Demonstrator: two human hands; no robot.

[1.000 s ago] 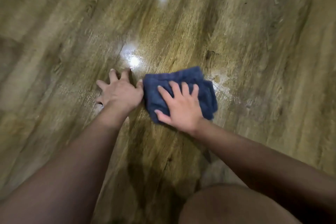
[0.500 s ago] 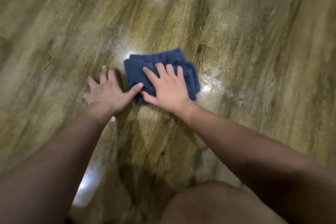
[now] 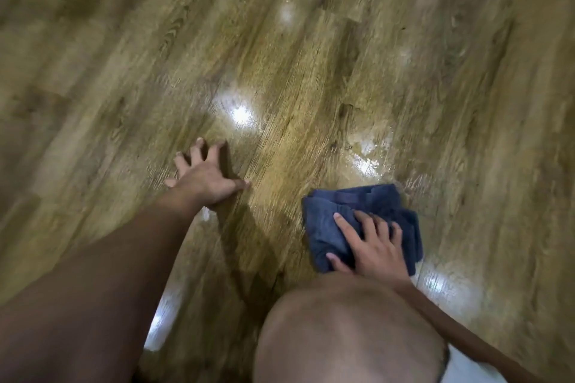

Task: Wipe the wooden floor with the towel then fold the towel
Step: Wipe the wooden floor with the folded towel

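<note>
Now pulled back toward the body: the towel [image 3: 357, 221], dark blue and bunched in loose folds, lying flat on the wooden floor [image 3: 124, 56] just in front of the bare knee [image 3: 348, 329], no more up beside the left hand as half a second ago. Pressed down on its near half by the right hand [image 3: 371, 246], fingers straight and a little spread, palm on the cloth, nothing pinched or gripped. Left behind by this stroke, further out on the boards: a wet, shiny patch [image 3: 367, 152] with streaks, just beyond the far edge of the towel. Well apart to the left now, where before almost touching the cloth: the left hand [image 3: 207, 177], spread wide and planted on the floor, thumb pointing toward the towel, holding nothing, probably only carrying the weight of the body. Bright reflections of lamps [image 3: 241, 113] between the two hands, hard to separate from real water because of blur. Judged from all this: wiping in progress, a back stroke near its end, wet area not yet dry, so likely more passes forward over that patch. Folding not yet begun; towel only crumpled, not squared.
</note>
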